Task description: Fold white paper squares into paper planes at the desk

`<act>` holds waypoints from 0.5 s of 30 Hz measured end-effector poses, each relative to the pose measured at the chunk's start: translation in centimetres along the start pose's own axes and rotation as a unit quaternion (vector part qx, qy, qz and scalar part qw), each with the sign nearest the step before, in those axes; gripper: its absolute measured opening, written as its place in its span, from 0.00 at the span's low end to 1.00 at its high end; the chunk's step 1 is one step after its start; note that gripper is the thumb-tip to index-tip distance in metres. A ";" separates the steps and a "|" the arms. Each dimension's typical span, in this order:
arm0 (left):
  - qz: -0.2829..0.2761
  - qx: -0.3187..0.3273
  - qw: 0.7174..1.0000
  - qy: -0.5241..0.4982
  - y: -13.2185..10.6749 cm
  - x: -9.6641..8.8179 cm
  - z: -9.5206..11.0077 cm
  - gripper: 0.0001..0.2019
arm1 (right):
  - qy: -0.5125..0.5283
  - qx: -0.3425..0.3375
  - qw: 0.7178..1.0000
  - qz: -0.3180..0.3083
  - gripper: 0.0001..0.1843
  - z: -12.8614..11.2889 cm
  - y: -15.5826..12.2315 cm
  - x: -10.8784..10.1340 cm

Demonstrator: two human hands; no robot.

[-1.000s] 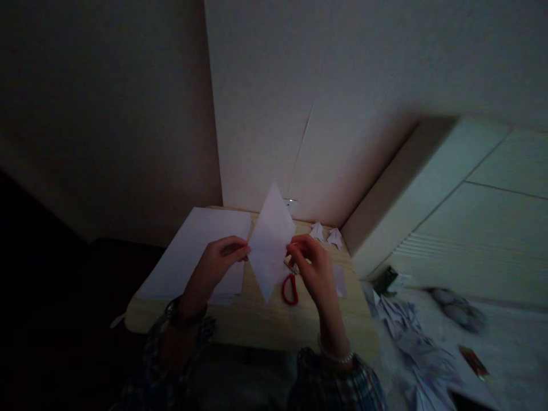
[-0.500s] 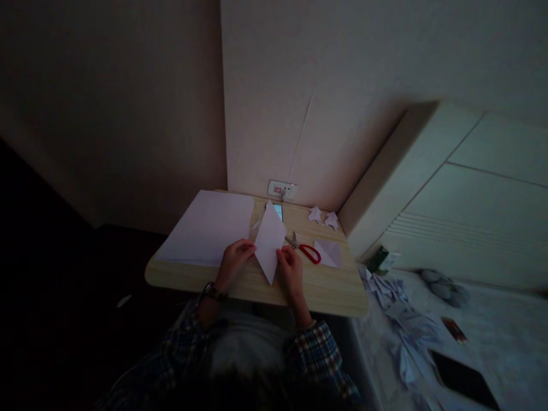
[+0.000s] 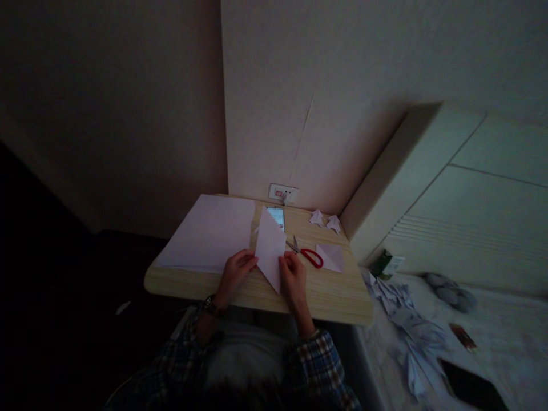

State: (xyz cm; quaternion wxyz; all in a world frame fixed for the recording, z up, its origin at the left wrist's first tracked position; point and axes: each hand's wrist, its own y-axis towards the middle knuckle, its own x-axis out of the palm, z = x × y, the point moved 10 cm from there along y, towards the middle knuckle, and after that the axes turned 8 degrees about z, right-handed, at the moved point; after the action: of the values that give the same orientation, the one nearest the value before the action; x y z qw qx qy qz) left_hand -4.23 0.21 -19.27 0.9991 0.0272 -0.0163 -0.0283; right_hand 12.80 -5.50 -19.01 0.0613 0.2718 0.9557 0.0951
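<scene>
A white diamond-shaped sheet of paper (image 3: 269,246) lies on the small wooden table (image 3: 334,297), one corner pointing toward me. My left hand (image 3: 237,273) grips its left corner with curled fingers. My right hand (image 3: 293,277) pinches its right corner. Both sleeves are plaid, and a watch sits on my left wrist.
A stack of white paper (image 3: 209,231) covers the table's left half. Red-handled scissors (image 3: 309,254), a folded paper square (image 3: 330,257), two small folded paper figures (image 3: 324,220) and a lit phone (image 3: 276,216) lie behind. More folded papers (image 3: 406,325) are strewn on the bed at right.
Both hands have lowered the paper from in front of me down onto the table. The view has tilted and pulled back, so the table now sits smaller and further away.
</scene>
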 end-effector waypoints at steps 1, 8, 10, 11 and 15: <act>0.004 0.000 1.000 -0.001 0.0 -0.1 -0.1 0.12 | 0.001 0.005 1.000 -0.005 0.10 0.1 -0.1 0.1; 0.018 -0.002 1.000 -0.002 0.1 -0.7 -0.2 0.11 | -0.027 -0.002 0.999 -0.030 0.11 0.0 -0.4 0.6; 0.013 -0.006 1.000 -0.001 0.1 -0.6 -0.3 0.11 | -0.032 -0.001 0.999 -0.028 0.11 0.0 -0.4 0.6; 0.010 -0.009 1.000 -0.001 0.1 -0.5 -0.4 0.11 | -0.032 0.000 0.999 -0.026 0.11 0.0 -0.4 0.6; 0.003 -0.019 1.000 0.002 0.2 -0.3 -0.5 0.11 | -0.038 0.005 0.999 -0.020 0.11 -0.1 -0.4 0.5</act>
State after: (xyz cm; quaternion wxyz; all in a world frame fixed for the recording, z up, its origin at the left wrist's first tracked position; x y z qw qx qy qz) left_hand -4.48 0.42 -19.74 0.9995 0.0086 -0.0135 -0.0258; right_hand 12.18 -5.56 -19.02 0.0982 0.2567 0.9582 0.0789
